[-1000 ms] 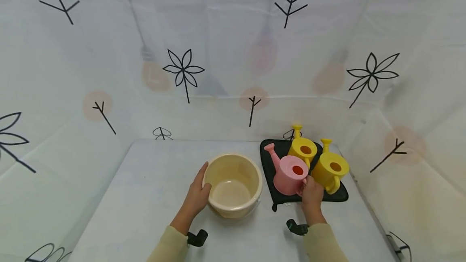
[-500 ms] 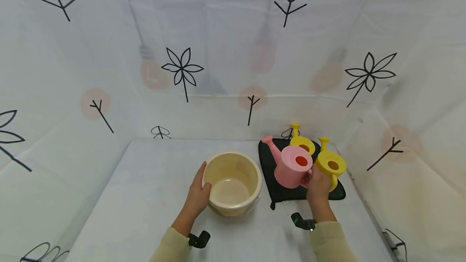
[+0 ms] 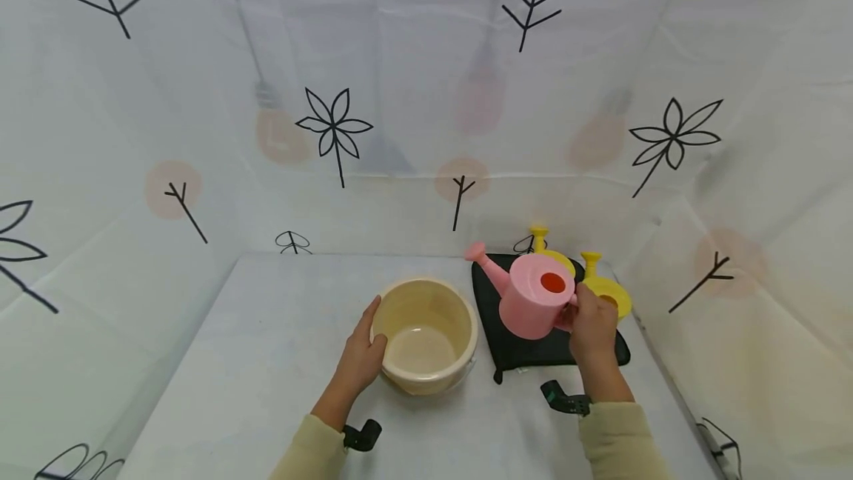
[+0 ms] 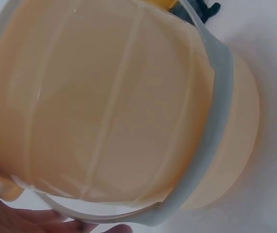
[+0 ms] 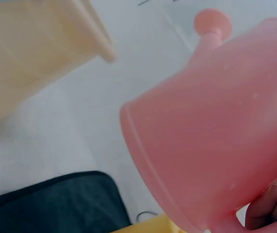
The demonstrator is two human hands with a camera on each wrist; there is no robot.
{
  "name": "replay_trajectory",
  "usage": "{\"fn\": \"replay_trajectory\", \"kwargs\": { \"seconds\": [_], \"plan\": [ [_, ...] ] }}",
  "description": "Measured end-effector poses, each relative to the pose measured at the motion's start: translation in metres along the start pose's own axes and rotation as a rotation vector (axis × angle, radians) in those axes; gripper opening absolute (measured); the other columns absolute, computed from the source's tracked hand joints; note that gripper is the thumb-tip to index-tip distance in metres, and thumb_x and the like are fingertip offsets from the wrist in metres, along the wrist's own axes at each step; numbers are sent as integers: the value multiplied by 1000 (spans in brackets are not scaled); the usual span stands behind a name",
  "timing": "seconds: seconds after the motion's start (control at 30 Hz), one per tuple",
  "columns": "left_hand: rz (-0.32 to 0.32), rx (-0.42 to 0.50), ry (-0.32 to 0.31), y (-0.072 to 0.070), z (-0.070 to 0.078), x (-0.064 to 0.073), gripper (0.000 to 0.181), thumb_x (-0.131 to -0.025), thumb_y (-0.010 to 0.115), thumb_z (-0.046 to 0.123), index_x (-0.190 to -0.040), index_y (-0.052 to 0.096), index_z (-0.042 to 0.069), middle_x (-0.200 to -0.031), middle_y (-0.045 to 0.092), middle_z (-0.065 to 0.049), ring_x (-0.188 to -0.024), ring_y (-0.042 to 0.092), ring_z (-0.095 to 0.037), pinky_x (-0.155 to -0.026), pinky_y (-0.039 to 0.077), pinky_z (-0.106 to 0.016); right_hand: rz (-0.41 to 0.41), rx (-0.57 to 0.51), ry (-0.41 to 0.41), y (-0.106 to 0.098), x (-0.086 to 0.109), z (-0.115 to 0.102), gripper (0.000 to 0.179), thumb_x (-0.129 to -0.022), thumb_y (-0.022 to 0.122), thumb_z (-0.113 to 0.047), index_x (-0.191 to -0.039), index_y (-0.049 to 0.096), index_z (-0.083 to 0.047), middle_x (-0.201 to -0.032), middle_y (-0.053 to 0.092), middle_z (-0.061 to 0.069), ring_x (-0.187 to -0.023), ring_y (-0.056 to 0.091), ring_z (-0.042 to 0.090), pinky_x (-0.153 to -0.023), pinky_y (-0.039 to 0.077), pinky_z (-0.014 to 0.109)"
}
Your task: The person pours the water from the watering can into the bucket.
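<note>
My right hand (image 3: 593,323) grips the handle of a pink watering can (image 3: 529,306). The can hangs above the dark mat (image 3: 529,352), its spout to the upper left. Its body fills much of the right wrist view, with my fingertips at the handle below. A cream bucket (image 3: 426,385) stands on the table at the middle. My left hand (image 3: 360,354) rests against the bucket's left side, its fingers nearly straight along the wall. In the left wrist view the bucket's pale handle (image 4: 220,97) hangs down around its outside.
Two yellow watering cans stand on the mat behind my right hand; the right one (image 3: 616,291) is partly covered by it, the other (image 3: 540,237) by the pink can. White patterned cloth (image 3: 400,213) walls the white table (image 3: 286,302).
My right hand has lifted the pink watering can off the mat, drawing it up and slightly to the right. The left hand and the bucket have stayed in place.
</note>
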State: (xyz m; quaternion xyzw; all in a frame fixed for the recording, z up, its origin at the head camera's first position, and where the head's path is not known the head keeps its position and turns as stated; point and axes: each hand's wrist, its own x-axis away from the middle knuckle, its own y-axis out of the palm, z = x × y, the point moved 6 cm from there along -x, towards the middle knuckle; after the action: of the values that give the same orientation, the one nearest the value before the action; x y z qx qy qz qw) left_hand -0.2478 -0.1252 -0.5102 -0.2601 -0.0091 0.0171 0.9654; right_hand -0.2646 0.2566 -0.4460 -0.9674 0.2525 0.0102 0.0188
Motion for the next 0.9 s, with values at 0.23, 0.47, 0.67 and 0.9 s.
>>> {"fn": "replay_trajectory", "kwargs": {
  "seconds": [0.23, 0.47, 0.67, 0.9],
  "plan": [
    [8, -9, 28, 1, 0, 0, 64, -85, 38, 11, -144, 23, 33, -148, 28, 4, -137, 26, -20, -111, 24, -45, -66, 58, -65, 2, 2, -18, 55, -92, 44, -40, -56, 59, -1, -60, 61, 5, -52, 57, 23, -54, 54, 30],
    [17, -5, 44, 1, 0, -1, 64, -85, 37, 11, -144, 23, 30, -148, 28, 4, -137, 25, -19, -111, 24, -45, -120, 156, -122, 6, 4, -30, 58, -91, 42, -45, -58, 62, -2, -61, 62, 3, -54, 59, 23, -55, 54, 31],
    [20, -4, 48, 1, 1, 0, 64, -85, 37, 11, -144, 23, 30, -148, 28, 2, -137, 26, -21, -111, 24, -46, -164, 216, -147, 11, 7, -36, 62, -89, 42, -51, -57, 62, -1, -60, 62, -1, -55, 59, 22, -55, 54, 28],
    [23, 0, 41, 2, -2, -1, 65, -85, 37, 12, -143, 22, 36, -148, 29, 3, -137, 26, -21, -110, 25, -46, -235, 244, -167, 19, 10, -39, 61, -91, 42, -48, -53, 56, -2, -57, 60, 2, -52, 57, 22, -55, 54, 30]
  ]
}}
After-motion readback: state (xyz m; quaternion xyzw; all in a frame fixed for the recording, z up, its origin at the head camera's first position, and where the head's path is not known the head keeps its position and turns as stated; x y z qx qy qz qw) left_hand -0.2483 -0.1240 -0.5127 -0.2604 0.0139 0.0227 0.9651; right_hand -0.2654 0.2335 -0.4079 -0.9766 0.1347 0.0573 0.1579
